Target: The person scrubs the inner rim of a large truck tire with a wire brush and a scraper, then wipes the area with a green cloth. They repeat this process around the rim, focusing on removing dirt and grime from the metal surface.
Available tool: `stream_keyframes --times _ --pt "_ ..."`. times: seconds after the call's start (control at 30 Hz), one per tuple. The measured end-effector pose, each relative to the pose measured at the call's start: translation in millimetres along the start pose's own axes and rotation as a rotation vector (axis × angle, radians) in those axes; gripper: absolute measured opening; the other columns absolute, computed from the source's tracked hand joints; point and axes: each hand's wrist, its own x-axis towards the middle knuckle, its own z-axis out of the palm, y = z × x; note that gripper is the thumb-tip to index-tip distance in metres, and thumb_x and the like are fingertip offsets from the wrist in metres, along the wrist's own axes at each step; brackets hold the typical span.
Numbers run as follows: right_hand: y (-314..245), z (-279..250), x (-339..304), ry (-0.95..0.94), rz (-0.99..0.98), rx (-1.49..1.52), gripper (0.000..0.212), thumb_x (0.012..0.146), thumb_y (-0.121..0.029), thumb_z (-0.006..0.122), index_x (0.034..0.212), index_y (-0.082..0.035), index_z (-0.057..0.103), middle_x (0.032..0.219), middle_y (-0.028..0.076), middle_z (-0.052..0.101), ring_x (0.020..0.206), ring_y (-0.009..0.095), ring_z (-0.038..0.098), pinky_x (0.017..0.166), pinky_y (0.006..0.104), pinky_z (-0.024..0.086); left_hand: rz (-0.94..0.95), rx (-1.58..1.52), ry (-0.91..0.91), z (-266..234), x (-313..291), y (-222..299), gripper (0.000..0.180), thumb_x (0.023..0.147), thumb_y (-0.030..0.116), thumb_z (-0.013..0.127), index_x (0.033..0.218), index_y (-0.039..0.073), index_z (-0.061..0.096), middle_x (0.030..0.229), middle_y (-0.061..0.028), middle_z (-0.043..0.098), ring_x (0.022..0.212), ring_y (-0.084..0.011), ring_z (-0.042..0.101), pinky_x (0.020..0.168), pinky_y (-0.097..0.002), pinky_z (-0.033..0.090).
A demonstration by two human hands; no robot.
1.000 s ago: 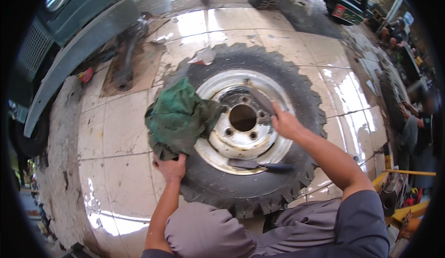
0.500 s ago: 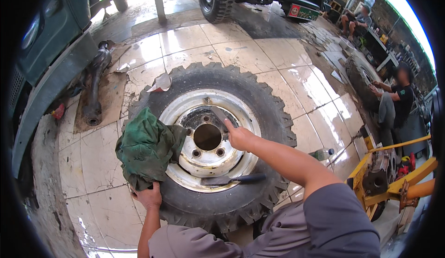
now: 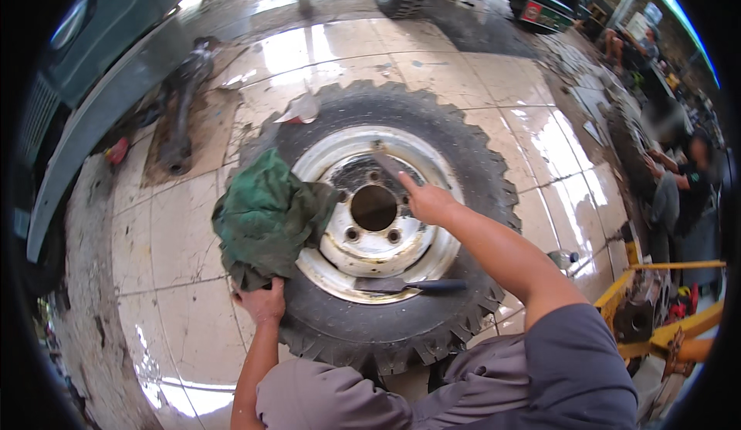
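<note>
The tyre [image 3: 363,330] lies flat on the tiled floor [image 3: 177,245], its lower edge close to the person's knees, with its white metal rim [image 3: 386,252] facing up. Compared with 0.5 s ago, the whole scene sits farther right and higher in the head view, while the tyre seems to keep its place on the floor.

The right hand [image 3: 432,202] has its grip closed on a scraper [image 3: 392,166], just right of the rim's centre hole [image 3: 373,208]. The blade slants up and left over the dark, grimy part of the rim; its tip now reaches a little nearer the rim's top edge than it did 0.5 s ago.

The left hand [image 3: 262,304] stays at the tyre's lower left edge, just below a bunched green cloth [image 3: 266,221]. Its fingers are partly hidden, so I cannot tell whether that grip is closed on anything. The cloth still covers the tyre's left edge and overlaps the rim.

A black-handled scraper [image 3: 409,285] remains across the rim's lower edge, handle over the tyre. A pale scrap [image 3: 301,109] is likewise unmoved at the tyre's upper left edge. A bottle [image 3: 562,259] is on the floor beyond the tyre's right edge.
</note>
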Motion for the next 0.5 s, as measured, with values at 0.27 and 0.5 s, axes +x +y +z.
stream_keyframes --times 0.27,0.5 --pt "30.7 4.7 -61.8 -0.035 0.003 -0.042 0.065 0.095 -0.021 0.047 0.155 -0.020 0.022 0.088 0.030 0.066 0.083 0.049 0.064 0.076 0.0573 0.050 0.024 -0.052 0.043 -4.8 -1.1 -5.5 0.089 0.078 0.052 0.064 0.147 0.003 0.037 0.153 -0.0212 0.033 0.144 -0.0433 0.022 0.116 -0.0611 0.011" --pt "-17.0 19.5 6.9 0.098 -0.275 -0.014 0.059 0.097 -0.021 0.050 0.151 -0.013 0.028 0.083 0.029 0.065 0.075 0.048 0.064 0.071 0.0566 0.050 0.003 -0.018 0.062 -0.5 3.3 0.2 0.092 0.077 0.054 0.064 0.148 0.003 0.035 0.154 -0.0223 0.031 0.145 -0.0412 0.021 0.117 -0.0592 0.010"
